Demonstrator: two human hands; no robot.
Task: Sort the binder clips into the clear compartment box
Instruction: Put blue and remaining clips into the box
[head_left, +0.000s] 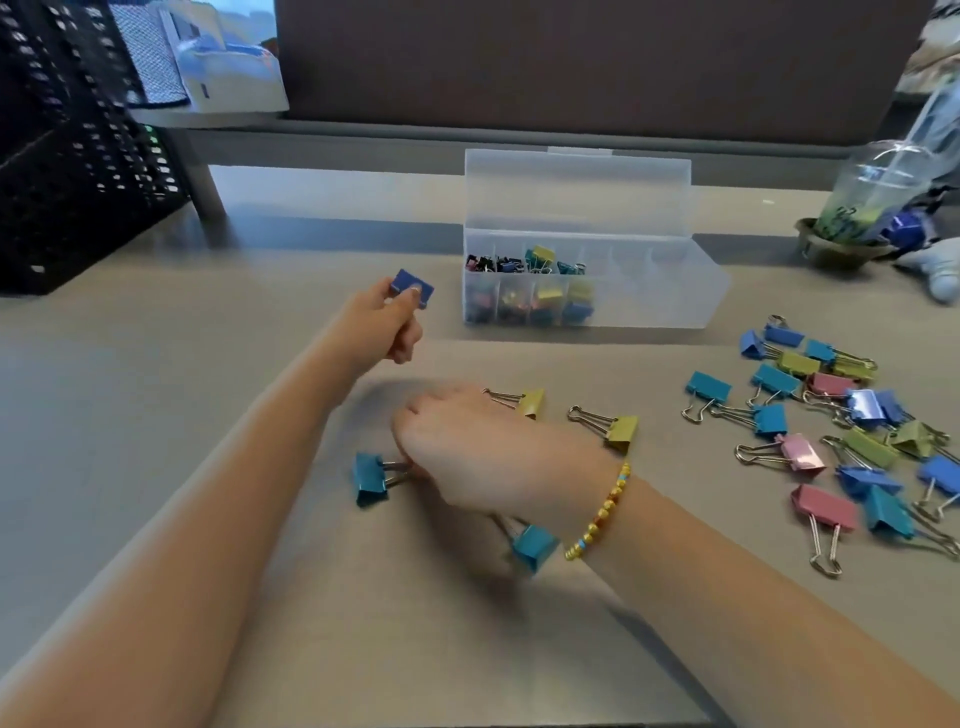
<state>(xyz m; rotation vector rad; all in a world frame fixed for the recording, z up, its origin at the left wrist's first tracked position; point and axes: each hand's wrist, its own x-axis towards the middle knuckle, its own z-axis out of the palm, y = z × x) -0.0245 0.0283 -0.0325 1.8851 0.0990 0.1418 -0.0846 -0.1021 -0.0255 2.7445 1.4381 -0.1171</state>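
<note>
1. While our clear compartment box (592, 280) sits open on the counter (208, 415), we aim left of its filled cells.
2. Our left hand (387, 325) pinches a blue clip (412, 288) beside the box.
3. Our right hand (467, 452) touches a teal clip (370, 479); whether it grips, we cannot tell.

The table (208, 364) is plain grey. The compartment box (649, 291) is clear and a bit milky, with black, yellow, blue, teal and red clips showing inside it. The left hand (387, 322) pinches a dark blue binder clip (412, 287). The right hand (467, 452) wears a gold bead bracelet (602, 514) with one light blue bead. Near it lie two teal clips (370, 478) and two yellow clips (532, 402). The pile of clips (841, 431) is blue, teal, pink and yellow-green with silver wire handles. The mesh basket (67, 156) is black.
</note>
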